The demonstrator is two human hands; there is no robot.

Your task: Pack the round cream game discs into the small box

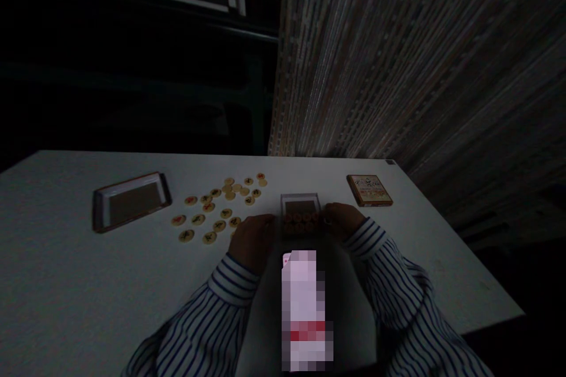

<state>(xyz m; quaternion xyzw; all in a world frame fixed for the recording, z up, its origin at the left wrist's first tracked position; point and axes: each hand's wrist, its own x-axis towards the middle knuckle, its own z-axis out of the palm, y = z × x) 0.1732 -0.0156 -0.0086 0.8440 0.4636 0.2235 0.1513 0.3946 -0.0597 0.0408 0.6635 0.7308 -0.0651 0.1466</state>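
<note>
Nearest: a blurred pale object [305, 306] sits low in the middle, too obscured to name, between two striped sleeves [207, 312].
Left hand: the left hand [252, 241] is curled, knuckles up, against the left side of the box [300, 207]; the dim light hides whether it grips.
Right hand: the right hand [342, 219] lies at the box's right side, fingers bent toward it; I cannot tell if it is grasping.
Box: small and clear, on the surface [66, 283] between the hands, with a row of discs [301, 224] along its near edge.
Left of it: loose discs [216, 209] are scattered just beside the left hand; a tray [131, 200] lies well apart beyond them.
Right of it: a small pack [369, 189] lies flat, near the right hand.
Risk: the left sleeve or knuckles could likely sweep the nearest loose discs, since they lie so close; a tilt of the box could spill its row; the poor light makes misjudged contact likelier.
</note>
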